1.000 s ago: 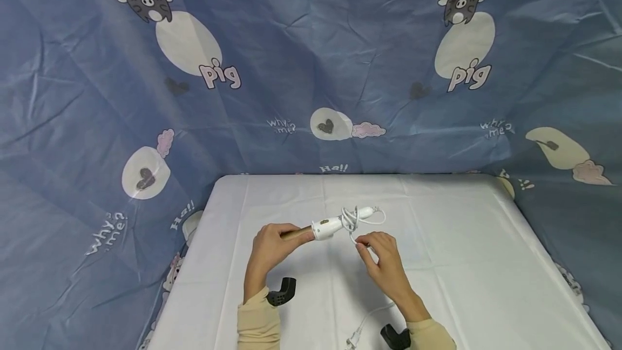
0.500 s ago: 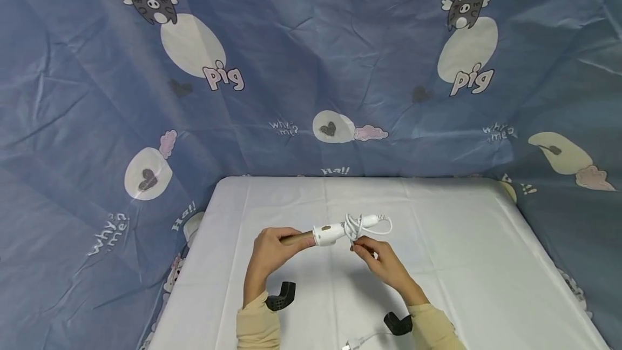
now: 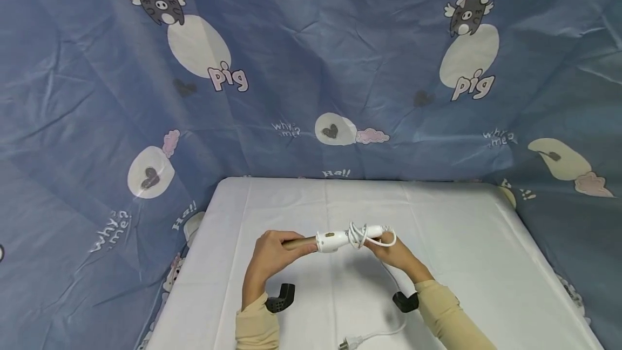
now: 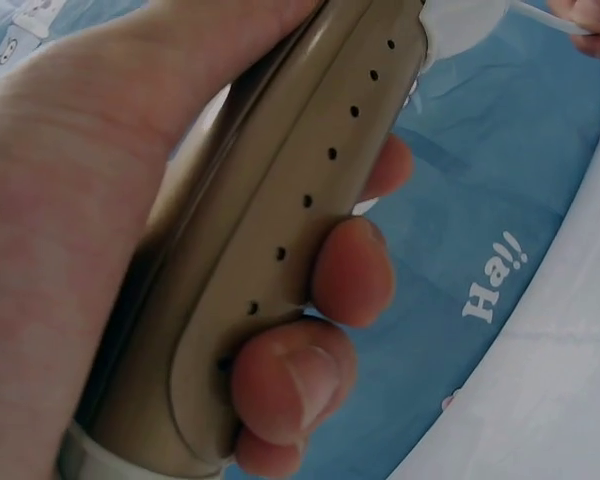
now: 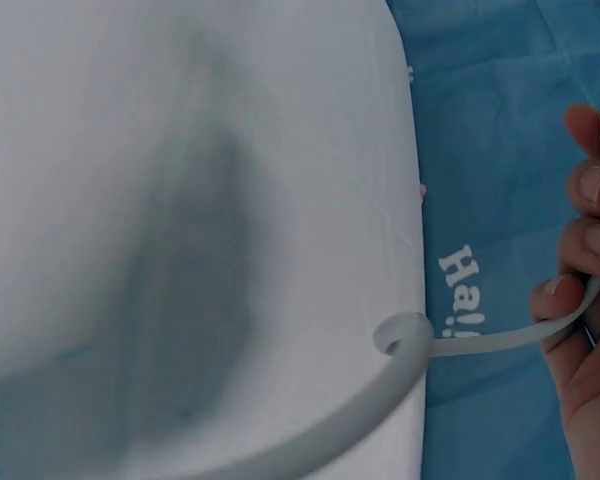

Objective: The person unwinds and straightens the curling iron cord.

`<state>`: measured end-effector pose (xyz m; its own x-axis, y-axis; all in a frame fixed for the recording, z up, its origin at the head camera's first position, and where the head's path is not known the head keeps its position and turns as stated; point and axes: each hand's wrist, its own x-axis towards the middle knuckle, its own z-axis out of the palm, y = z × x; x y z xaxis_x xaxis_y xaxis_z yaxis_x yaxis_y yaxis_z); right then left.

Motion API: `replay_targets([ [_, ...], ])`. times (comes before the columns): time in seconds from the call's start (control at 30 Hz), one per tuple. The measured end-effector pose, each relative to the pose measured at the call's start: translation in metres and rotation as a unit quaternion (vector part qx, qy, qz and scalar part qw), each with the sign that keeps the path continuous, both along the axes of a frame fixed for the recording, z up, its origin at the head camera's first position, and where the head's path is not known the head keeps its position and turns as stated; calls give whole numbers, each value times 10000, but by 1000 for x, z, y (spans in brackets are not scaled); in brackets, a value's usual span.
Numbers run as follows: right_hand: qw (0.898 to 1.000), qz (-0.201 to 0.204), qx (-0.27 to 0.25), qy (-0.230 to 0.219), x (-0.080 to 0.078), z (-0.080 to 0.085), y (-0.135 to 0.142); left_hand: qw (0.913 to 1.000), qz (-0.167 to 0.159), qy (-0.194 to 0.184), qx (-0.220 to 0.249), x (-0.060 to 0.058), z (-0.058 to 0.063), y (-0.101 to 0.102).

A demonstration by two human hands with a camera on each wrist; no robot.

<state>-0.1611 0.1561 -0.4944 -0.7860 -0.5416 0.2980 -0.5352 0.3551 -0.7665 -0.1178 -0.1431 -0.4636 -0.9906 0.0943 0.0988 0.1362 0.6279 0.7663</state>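
In the head view, my left hand grips the gold barrel of a curling iron, held nearly level above the table. Seen from the left wrist, the fingers curl round the barrel, which has a row of small dark holes. White cord is looped round the iron's white handle. My right hand is just under the handle's cord end, partly hidden by it. In the right wrist view, the right hand holds the cord in curled fingers.
The cord's free end runs down to a white plug near the front of the white-covered table. Blue printed fabric stands behind and beside the table. Each wrist carries a black camera mount.
My right hand has moved from below the wound cord to the right, under the handle's end. The curling iron has lowered slightly and turned more level; the left hand keeps its grip.
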Motion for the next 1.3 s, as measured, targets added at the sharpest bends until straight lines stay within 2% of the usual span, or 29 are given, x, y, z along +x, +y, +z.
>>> replay_targets([
  [0.13, 9963, 615, -579, 163, -11, -9, 5, 9995, -129, 109, -262, 0, -1, -1],
  [0.23, 9948, 809, -608, 130, -21, -20, 9, 9989, -166, 79, -429, 0, -2, -1],
  [0.37, 9977, 648, -144, -155, -30, -27, 14, 9987, -237, -61, -450, 0, -5, -1],
  [0.5, 9976, 396, 141, -550, -37, -20, 18, 9988, -361, -126, -303, 0, -6, 1],
  [0.57, 9974, 246, 314, -605, -40, -16, 18, 9987, -395, -167, -261, 0, -7, 2],
  [0.67, 9968, 113, 554, -561, -44, -11, 19, 9985, -443, -208, -252, -1, -8, 3],
  [0.9, 9961, 233, 820, -239, -52, -6, 20, 9968, -560, -523, -226, 0, -10, 3],
  [1.3, 9945, 55, 1046, -10, -59, 15, 21, 9946, -826, -493, -398, -3, -12, 6],
])
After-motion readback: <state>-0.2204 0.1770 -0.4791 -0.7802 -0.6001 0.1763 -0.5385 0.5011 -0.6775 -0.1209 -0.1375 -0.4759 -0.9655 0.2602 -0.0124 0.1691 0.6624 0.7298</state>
